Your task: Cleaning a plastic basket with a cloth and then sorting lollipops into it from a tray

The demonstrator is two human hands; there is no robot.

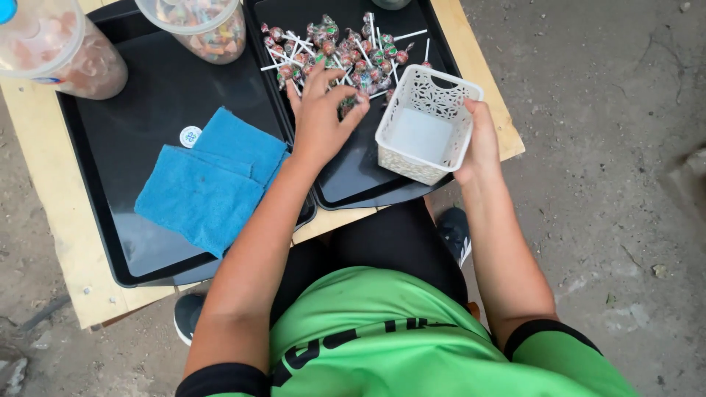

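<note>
Left hand [321,110], fingers spread open, rests on a pile of wrapped white-stick lollipops [346,51] in a black plastic tray [353,176]; right hand [479,140] fingers grip a white perforated plastic basket [423,125].

2 plastic jars [198,26] cropped at top edge, contents blurred.

Wrapped lollipops [346,51] heaped beside tilted white basket [425,125]

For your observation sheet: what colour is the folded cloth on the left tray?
Blue; the cloth shows best in the head view.
</note>
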